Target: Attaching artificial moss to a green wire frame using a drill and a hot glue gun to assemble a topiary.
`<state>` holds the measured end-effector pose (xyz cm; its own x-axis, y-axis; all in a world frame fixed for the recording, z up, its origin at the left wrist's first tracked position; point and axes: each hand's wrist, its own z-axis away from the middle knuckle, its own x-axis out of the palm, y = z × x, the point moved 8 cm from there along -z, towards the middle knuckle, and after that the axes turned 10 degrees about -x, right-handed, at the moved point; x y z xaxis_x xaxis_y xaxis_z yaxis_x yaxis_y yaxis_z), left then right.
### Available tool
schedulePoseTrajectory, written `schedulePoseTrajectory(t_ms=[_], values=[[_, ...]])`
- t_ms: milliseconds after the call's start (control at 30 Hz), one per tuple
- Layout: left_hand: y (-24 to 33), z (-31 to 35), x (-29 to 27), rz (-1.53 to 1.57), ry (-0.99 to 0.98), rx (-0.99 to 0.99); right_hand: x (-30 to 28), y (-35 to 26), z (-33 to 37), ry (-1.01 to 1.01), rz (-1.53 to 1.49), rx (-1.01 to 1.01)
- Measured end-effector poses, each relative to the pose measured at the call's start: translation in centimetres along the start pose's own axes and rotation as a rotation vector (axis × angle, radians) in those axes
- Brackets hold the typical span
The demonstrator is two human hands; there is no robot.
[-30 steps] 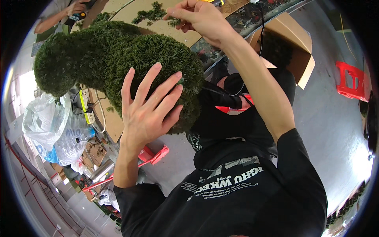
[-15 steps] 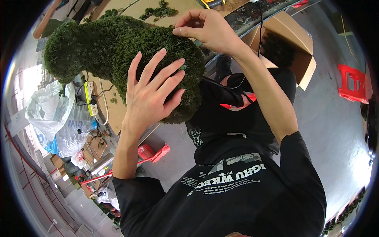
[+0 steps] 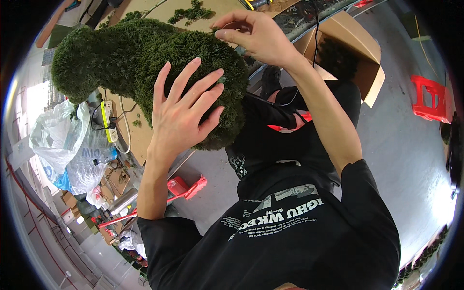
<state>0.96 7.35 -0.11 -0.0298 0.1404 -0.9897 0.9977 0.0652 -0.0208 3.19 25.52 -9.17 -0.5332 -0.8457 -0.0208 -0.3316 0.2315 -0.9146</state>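
Note:
A rounded topiary figure [image 3: 113, 60] covered in dense dark green foliage lies slanting over the work table, its thick end toward my lap. My left hand [image 3: 183, 111] rests on that end with fingers spread, gripping nothing. A small pale green spot [image 3: 221, 80] shows in the foliage beside its fingertips. At the figure's upper right edge, my right hand [image 3: 253, 38] has thumb and forefinger pinched together. Between these tips a small green sprig [image 3: 215, 30] peeks out, mostly hidden by the fingers.
Loose green sprigs [image 3: 193, 13] lie on the brown table board [image 3: 137, 96]. Left are a power strip [image 3: 109, 121] with cables and a clear plastic bag [image 3: 72, 150]. An open cardboard box [image 3: 369, 72] holds dark foliage. A red stool [image 3: 427, 99] stands right, a red broom [image 3: 195, 187] below.
My right hand's fingertips have lifted slightly off the foliage, and a bit of green now shows at them. My left hand stays in place on the figure. The whole view has shifted slightly.

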Motion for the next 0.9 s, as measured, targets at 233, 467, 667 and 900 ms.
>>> schedulePoseTrajectory(t_ms=[233, 467, 667, 900], values=[[0.2, -0.2, -0.2, -0.005, 0.005, 0.001, -2.3, -0.4, 3.1, 0.172, -0.345, 0.044], [0.1, -0.1, -0.1, -0.006, 0.005, 0.001, -1.5, -2.8, 5.6, 0.194, -0.483, 0.073], [0.1, -0.1, -0.2, -0.009, 0.031, 0.010, 1.2, -2.4, 9.0, 0.226, -0.625, 0.167], [0.1, 0.0, -0.1, -0.006, 0.040, 0.006, 3.0, -1.8, 9.7, 0.241, -0.407, 0.262]])
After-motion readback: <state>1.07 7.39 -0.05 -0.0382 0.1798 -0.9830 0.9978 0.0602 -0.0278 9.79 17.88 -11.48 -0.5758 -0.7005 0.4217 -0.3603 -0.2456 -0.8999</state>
